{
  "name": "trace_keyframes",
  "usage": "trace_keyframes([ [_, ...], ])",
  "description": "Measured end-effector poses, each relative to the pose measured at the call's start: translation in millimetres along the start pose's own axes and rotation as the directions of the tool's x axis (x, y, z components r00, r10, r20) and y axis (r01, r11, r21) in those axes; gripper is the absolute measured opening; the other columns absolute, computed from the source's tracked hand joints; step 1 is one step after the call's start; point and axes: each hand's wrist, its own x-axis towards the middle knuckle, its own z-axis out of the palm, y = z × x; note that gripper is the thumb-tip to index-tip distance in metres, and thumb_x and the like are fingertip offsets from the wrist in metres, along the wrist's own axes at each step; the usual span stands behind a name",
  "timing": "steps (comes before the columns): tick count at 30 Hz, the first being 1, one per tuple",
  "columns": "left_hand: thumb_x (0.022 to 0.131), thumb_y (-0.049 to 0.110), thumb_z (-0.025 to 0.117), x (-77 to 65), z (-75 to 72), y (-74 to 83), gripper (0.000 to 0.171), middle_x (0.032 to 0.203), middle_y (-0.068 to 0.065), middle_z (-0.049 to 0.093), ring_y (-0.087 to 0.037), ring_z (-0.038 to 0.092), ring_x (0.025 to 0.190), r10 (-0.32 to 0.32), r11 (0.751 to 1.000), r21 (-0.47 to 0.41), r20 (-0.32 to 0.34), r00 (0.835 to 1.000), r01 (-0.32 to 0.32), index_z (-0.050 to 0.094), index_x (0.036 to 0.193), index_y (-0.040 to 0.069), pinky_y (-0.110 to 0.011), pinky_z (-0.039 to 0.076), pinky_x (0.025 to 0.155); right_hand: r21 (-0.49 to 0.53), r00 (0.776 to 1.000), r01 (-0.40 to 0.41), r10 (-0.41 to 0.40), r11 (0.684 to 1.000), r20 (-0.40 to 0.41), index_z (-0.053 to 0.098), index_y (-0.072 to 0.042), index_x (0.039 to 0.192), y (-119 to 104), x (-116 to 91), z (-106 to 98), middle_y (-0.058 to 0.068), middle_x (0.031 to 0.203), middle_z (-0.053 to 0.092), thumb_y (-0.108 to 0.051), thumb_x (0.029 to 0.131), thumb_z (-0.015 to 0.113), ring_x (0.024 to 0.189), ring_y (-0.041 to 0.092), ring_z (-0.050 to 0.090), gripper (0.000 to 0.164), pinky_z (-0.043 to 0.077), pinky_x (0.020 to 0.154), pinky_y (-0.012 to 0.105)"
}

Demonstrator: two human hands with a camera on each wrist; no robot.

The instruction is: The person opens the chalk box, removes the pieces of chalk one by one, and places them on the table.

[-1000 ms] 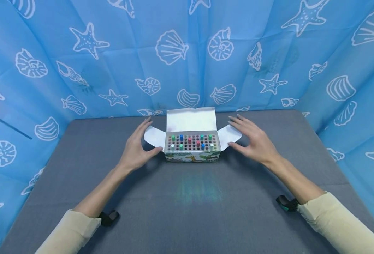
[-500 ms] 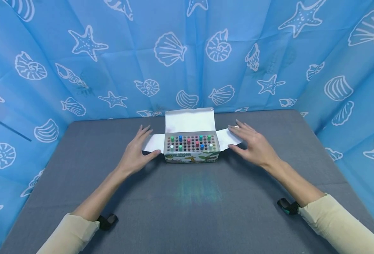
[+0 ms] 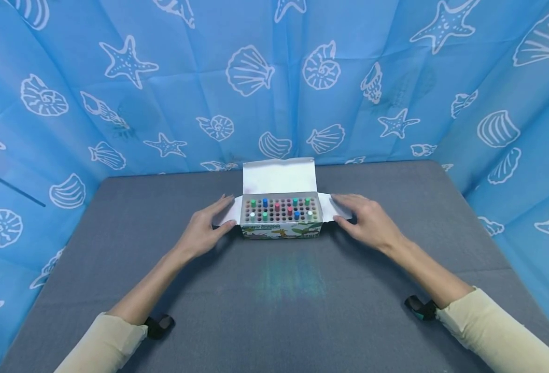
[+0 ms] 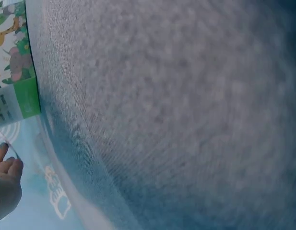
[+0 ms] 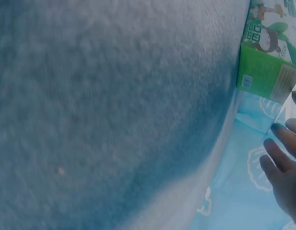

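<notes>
A small cardboard box [image 3: 282, 231] with animal pictures on its front sits on the grey table, lid up. In it is a pale rack of holes [image 3: 285, 213] with several green, blue, red and white capped sticks poking up. My left hand [image 3: 200, 232] reaches the white left flap [image 3: 234, 211], thumb near its front edge and fingers by the back edge. At the right flap [image 3: 329, 208], my right hand [image 3: 370, 223] has its fingers extended along the far side and thumb near the front. The right wrist view shows the fingers [image 5: 281, 155] relaxed beside the flap.
The white lid [image 3: 280, 177] stands raised behind the box. A blue curtain [image 3: 274, 77] with shells and starfish hangs close behind the table [image 3: 283, 326]. Black straps with dark devices [image 3: 159, 326] sit by both sleeve cuffs.
The fingertips of both hands have come down and inward onto the side flaps, which show less between the hands and the box. The box and its sticks stay in place.
</notes>
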Motion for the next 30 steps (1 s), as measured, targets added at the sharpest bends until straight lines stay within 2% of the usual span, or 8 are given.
trace_keyframes([
  [9, 0.100, 0.025, 0.064, 0.2, 7.1, 3.6, 0.063, 0.155, -0.020, 0.037, -0.038, 0.050, 0.130, -0.010, 0.994, -0.106, 0.027, 1.000, 0.013, 0.037, 0.153, 0.006, -0.049, 0.044, 0.111, 0.098, 0.991, -0.126, 0.122, 0.987, 0.045, 0.060, 0.002, 0.135, -6, -1, 3, 0.023, 0.130, 0.062, -0.017, 0.092, 0.073, 0.121, 0.041, 0.058, 0.049, 0.050, 0.101, 0.057],
  [14, 0.098, 0.026, 0.066, 2.8, 8.8, 5.5, 0.066, 0.156, -0.020, 0.035, -0.040, 0.048, 0.132, -0.029, 0.989, -0.144, 0.029, 0.999, 0.033, 0.036, 0.154, 0.006, -0.046, 0.044, 0.111, 0.174, 0.985, -0.175, 0.174, 0.969, 0.019, 0.062, 0.001, 0.133, -7, -1, 3, 0.022, 0.129, 0.063, -0.013, 0.092, 0.073, 0.119, 0.039, 0.059, 0.045, 0.051, 0.100, 0.056],
  [21, 0.093, 0.028, 0.073, 9.9, 9.9, 13.3, 0.074, 0.155, -0.017, 0.037, -0.039, 0.045, 0.135, -0.043, 0.985, -0.167, 0.023, 0.999, 0.046, 0.036, 0.155, 0.011, -0.048, 0.045, 0.110, 0.293, 0.982, -0.157, 0.179, 0.943, -0.051, 0.064, 0.003, 0.128, -12, 4, 4, 0.022, 0.123, 0.066, -0.005, 0.089, 0.073, 0.109, 0.037, 0.065, 0.041, 0.056, 0.094, 0.052],
  [25, 0.089, 0.026, 0.077, 13.1, 12.8, 15.0, 0.080, 0.155, -0.016, 0.038, -0.036, 0.042, 0.138, -0.035, 0.981, -0.190, 0.028, 0.999, 0.040, 0.035, 0.156, 0.014, -0.048, 0.043, 0.112, 0.339, 0.976, -0.180, 0.210, 0.923, -0.053, 0.064, 0.003, 0.128, -17, 9, 6, 0.021, 0.121, 0.067, -0.005, 0.090, 0.073, 0.104, 0.035, 0.067, 0.040, 0.057, 0.092, 0.050],
  [30, 0.087, 0.026, 0.080, 15.4, 16.6, 14.6, 0.085, 0.155, -0.014, 0.036, -0.035, 0.040, 0.139, -0.015, 0.976, -0.214, 0.047, 0.999, 0.025, 0.033, 0.157, 0.016, -0.047, 0.043, 0.112, 0.362, 0.966, -0.227, 0.256, 0.904, -0.033, 0.065, 0.000, 0.127, -24, 17, 10, 0.018, 0.112, 0.070, -0.010, 0.093, 0.071, 0.095, 0.031, 0.067, 0.036, 0.059, 0.080, 0.043],
])
